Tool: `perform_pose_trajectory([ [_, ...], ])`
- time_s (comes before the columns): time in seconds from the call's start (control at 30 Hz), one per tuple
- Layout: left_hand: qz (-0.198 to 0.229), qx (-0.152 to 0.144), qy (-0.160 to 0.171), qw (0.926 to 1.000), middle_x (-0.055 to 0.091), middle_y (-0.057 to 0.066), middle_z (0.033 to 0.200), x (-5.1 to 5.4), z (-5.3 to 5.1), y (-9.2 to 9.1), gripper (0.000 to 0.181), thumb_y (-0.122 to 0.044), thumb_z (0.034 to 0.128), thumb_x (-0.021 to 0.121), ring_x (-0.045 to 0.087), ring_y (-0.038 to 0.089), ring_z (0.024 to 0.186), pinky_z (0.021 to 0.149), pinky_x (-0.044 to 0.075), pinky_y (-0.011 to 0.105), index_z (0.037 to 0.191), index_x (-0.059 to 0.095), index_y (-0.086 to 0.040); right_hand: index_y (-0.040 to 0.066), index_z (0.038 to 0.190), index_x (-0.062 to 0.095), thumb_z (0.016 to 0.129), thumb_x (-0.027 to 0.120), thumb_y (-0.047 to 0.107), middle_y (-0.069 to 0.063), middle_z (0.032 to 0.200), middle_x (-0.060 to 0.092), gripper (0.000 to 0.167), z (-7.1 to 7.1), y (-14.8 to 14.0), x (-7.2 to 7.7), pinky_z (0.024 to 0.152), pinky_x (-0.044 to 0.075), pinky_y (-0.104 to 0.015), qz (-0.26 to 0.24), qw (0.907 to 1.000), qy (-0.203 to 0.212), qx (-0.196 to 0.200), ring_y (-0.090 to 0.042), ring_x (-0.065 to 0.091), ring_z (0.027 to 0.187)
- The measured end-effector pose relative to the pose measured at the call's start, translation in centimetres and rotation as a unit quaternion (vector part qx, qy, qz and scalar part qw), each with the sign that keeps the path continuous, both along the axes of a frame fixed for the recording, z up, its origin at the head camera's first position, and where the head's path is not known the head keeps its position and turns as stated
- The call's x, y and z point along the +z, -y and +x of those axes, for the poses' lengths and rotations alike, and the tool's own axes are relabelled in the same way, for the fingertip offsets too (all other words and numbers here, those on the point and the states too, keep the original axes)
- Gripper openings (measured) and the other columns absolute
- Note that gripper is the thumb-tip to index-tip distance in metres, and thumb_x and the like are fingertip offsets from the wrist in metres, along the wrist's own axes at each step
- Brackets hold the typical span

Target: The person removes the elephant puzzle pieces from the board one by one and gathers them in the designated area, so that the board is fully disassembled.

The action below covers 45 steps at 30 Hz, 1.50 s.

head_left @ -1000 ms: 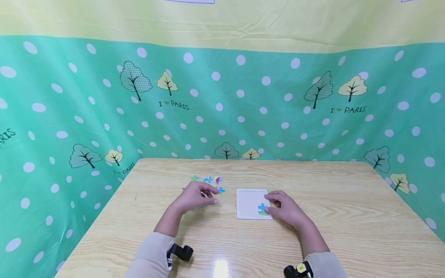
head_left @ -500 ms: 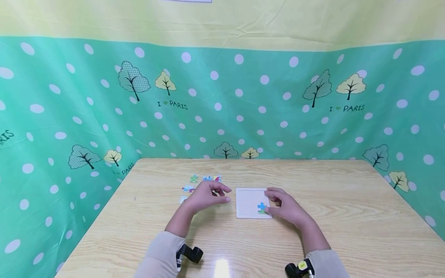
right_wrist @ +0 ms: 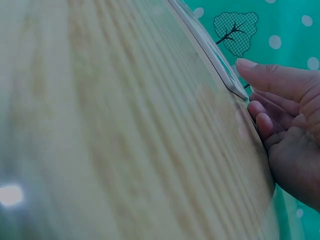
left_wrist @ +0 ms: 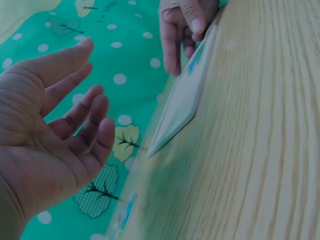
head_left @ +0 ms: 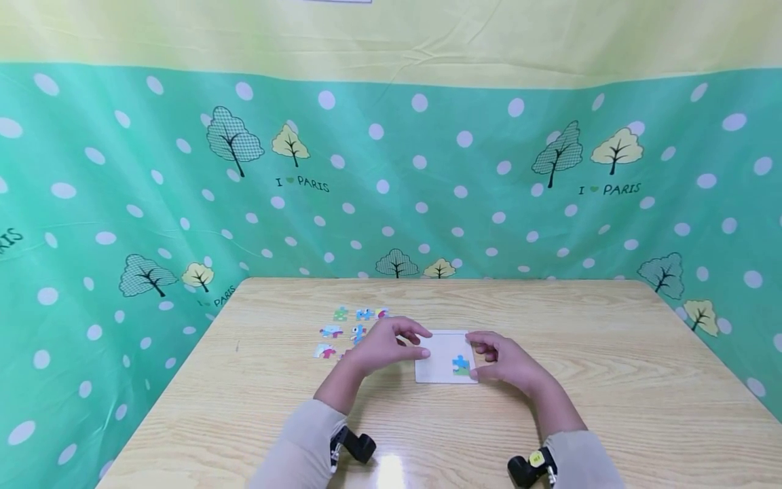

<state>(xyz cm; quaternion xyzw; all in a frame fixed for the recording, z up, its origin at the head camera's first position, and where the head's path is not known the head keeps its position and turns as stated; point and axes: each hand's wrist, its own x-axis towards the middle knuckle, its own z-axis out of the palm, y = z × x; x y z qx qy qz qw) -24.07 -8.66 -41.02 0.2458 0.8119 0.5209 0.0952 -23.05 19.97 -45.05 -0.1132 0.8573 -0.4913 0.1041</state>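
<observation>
In the head view a white square puzzle tray lies flat on the table, one blue-and-green jigsaw piece in its lower right part. My left hand hovers at the tray's left edge, thumb and fingers apart. Nothing is between its fingers in the left wrist view, where the hand has loosely bent fingers. My right hand rests at the tray's right edge, thumb by the lower right corner and fingers higher up. In the right wrist view its thumb lies at the tray corner, the other fingers relaxed beside it.
Several loose jigsaw pieces lie left of the tray, among them a green one, a blue one and a white-and-pink one. My left forearm partly covers the group. A green dotted curtain hangs behind the wooden table.
My left hand has moved right, from over the loose pieces to the tray's left edge, uncovering several of them. My right hand has stayed at the tray's right edge.
</observation>
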Motion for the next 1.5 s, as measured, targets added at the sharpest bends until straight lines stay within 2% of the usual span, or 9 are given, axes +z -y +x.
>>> perform_pose_trajectory([
  [0.2,-0.011,-0.007,0.015,0.9998,0.07,0.017,0.117,-0.4,-0.5,-1.4,0.033,-0.018,0.0892,0.084,0.062,0.016,0.1,0.077,0.054,0.029,0.118,0.076,-0.003,-0.002,0.143,0.058,0.079,0.088,0.005,-0.016,0.139,0.057,0.071,-0.1,-0.1,0.1,0.099,0.046,-0.043,-0.002,0.9999,0.001,0.01,-0.028,0.051,0.115],
  [0.37,-0.033,-0.004,0.038,0.9987,0.071,0.005,0.116,-0.7,-0.7,-2.5,0.032,-0.018,0.0881,0.084,0.062,0.017,0.104,0.085,0.054,0.033,0.117,0.077,-0.006,-0.002,0.142,0.06,0.079,0.088,0.004,-0.02,0.154,0.047,0.069,-0.2,-0.2,0.1,0.102,0.046,-0.043,0.003,0.9998,-0.003,0.018,-0.028,0.051,0.118],
  [0.5,-0.046,-0.003,0.062,0.997,0.07,0.003,0.116,-1.0,-0.8,-3.4,0.033,-0.017,0.0873,0.085,0.061,0.017,0.103,0.087,0.053,0.035,0.118,0.077,-0.008,-0.003,0.141,0.06,0.079,0.087,0.002,-0.022,0.156,0.043,0.068,-0.2,-0.2,0.0,0.103,0.046,-0.044,0.009,0.9996,-0.007,0.024,-0.029,0.052,0.119],
  [0.57,-0.055,-0.005,0.064,0.9964,0.071,0.003,0.115,-1.1,-0.8,-3.9,0.034,-0.016,0.0869,0.085,0.061,0.017,0.103,0.088,0.053,0.034,0.119,0.077,-0.009,-0.004,0.141,0.06,0.079,0.086,0.002,-0.022,0.156,0.043,0.067,-0.2,-0.2,0.1,0.104,0.047,-0.044,0.012,0.9996,-0.008,0.026,-0.029,0.053,0.12],
  [0.7,-0.098,-0.021,0.039,0.9942,0.071,0.0,0.115,-1.3,-0.9,-4.9,0.037,-0.018,0.0856,0.087,0.061,0.014,0.102,0.09,0.052,0.031,0.12,0.076,-0.01,-0.004,0.142,0.059,0.081,0.086,0.002,-0.023,0.156,0.043,0.067,0.0,-0.2,0.2,0.106,0.047,-0.046,0.017,0.9995,-0.007,0.026,-0.031,0.054,0.123],
  [0.83,-0.149,-0.038,0.006,0.988,0.071,0.0,0.117,-1.4,-1.1,-5.6,0.04,-0.018,0.0839,0.088,0.061,0.011,0.1,0.09,0.051,0.027,0.121,0.076,-0.01,-0.003,0.142,0.059,0.081,0.085,0.001,-0.023,0.156,0.043,0.066,0.1,-0.1,0.3,0.106,0.047,-0.046,0.02,0.9995,-0.006,0.024,-0.032,0.054,0.124],
  [1.1,-0.207,-0.045,-0.021,0.9771,0.069,0.001,0.111,-1.6,-1.4,-6.7,0.044,-0.016,0.0826,0.09,0.055,0.009,0.09,0.083,0.048,0.023,0.123,0.075,-0.006,-0.005,0.142,0.059,0.082,0.085,0.0,-0.023,0.156,0.042,0.066,0.1,-0.1,0.4,0.103,0.05,-0.039,0.018,0.9995,-0.006,0.027,-0.032,0.055,0.123],
  [1.3,-0.23,-0.051,-0.048,0.9706,0.061,-0.004,0.106,-1.9,-1.4,-6.9,0.041,-0.017,0.0841,0.088,0.049,0.006,0.088,0.082,0.044,0.021,0.122,0.077,-0.008,-0.004,0.141,0.059,0.081,0.086,0.001,-0.024,0.155,0.044,0.066,-0.1,-0.1,0.5,0.102,0.05,-0.036,0.017,0.9994,-0.008,0.028,-0.032,0.055,0.123],
  [1.5,-0.215,-0.036,-0.043,0.9749,0.06,-0.005,0.104,-2.5,-1.2,-6.8,0.035,-0.016,0.0828,0.089,0.051,0.006,0.091,0.085,0.045,0.021,0.116,0.079,-0.011,-0.003,0.141,0.06,0.081,0.086,0.002,-0.024,0.155,0.044,0.066,-0.1,-0.3,0.5,0.098,0.05,-0.032,0.031,0.999,-0.012,0.028,-0.031,0.055,0.121],
])
